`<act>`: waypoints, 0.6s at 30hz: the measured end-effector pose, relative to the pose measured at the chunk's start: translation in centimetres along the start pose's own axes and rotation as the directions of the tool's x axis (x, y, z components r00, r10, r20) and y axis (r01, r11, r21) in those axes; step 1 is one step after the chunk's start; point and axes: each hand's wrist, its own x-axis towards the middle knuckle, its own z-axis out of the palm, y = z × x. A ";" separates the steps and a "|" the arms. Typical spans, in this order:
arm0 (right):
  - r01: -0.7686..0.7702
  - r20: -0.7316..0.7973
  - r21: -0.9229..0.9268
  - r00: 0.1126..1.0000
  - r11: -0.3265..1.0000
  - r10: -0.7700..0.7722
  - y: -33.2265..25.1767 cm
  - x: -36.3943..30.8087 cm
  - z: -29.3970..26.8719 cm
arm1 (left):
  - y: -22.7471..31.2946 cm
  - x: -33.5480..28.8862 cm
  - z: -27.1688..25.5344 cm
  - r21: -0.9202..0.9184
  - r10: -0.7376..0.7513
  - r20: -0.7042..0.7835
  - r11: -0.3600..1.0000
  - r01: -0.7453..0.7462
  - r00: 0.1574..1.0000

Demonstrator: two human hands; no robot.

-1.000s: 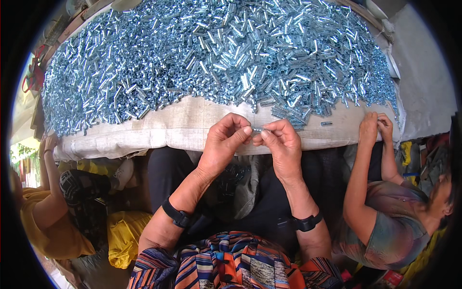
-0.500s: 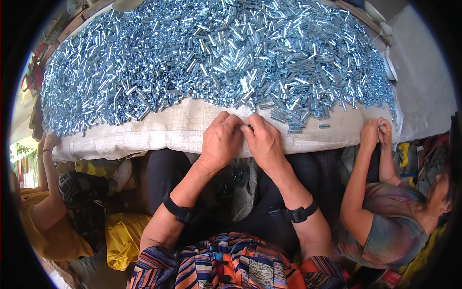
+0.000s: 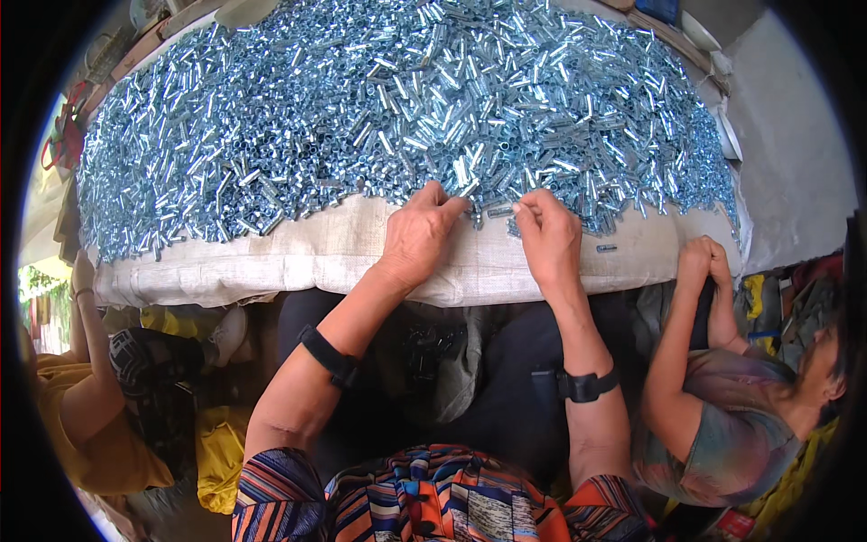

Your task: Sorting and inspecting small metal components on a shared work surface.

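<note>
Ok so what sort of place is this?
Probably a small, informal workshop. A large heap of shiny metal tubes lies on a pale cloth, and a person on the left and another person on the right have hands near its edge.

tube pile on cloth | co-worker left | second co-worker right

This looks like a small, makeshift workshop: small metal tubes lie in a great loose heap across a cloth-covered table, wooden boards run along its far edge, co-workers sit by the near right and near left corners, and crumpled yellow sheeting lies below the near edge.
</note>
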 end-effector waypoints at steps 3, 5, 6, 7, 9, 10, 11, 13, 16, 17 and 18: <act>0.102 0.032 -0.327 0.995 0.939 -0.097 0.2 1.0 0.8 | 0.0 0.2 0.2 0.034 0.064 -0.014 0.997 -0.063 0.998; 0.082 0.061 -0.383 0.996 0.920 -0.063 -0.2 1.3 1.2 | 0.0 0.4 0.4 0.031 0.075 -0.021 0.997 -0.074 0.997; 0.062 0.085 -0.438 0.996 0.897 -0.027 -0.4 1.4 1.5 | 0.0 0.5 0.6 0.028 0.089 -0.025 0.996 -0.088 0.996; 0.063 0.089 -0.436 0.996 0.898 -0.026 -0.4 1.4 1.7 | 0.0 0.6 0.7 0.029 0.105 -0.040 0.994 -0.104 0.994; 0.045 0.077 -0.485 0.997 0.873 -0.008 -0.5 1.5 2.0 | 0.1 0.8 1.1 0.044 0.093 -0.053 0.995 -0.091 0.994; 0.045 0.078 -0.486 0.997 0.873 -0.008 -0.4 1.2 2.1 | 0.1 0.7 1.2 0.058 0.084 -0.066 0.995 -0.080 0.994; 0.062 0.058 -0.423 0.997 0.904 -0.042 -0.3 1.1 1.9 | 0.1 0.7 1.1 0.057 0.084 -0.069 0.995 -0.080 0.994; 0.083 0.034 -0.361 0.997 0.929 -0.076 -0.3 0.8 1.5 | 0.4 0.3 0.9 -0.031 0.015 -0.082 0.999 -0.018 0.996; 0.085 0.027 -0.059 0.996 0.995 -0.084 -2.4 -0.6 0.4 | 0.1 -1.0 -0.3 -0.206 -0.130 -0.105 0.973 0.106 0.986; 0.043 0.071 0.029 0.997 0.999 -0.045 -2.9 -1.1 0.0 | -0.5 -1.2 -0.7 -0.332 -0.131 -0.088 0.938 0.095 0.987; -0.005 0.117 0.115 0.993 0.993 -0.009 -3.2 -1.6 -0.1 | -0.8 -1.6 -1.0 -0.331 -0.133 -0.086 0.939 0.098 0.987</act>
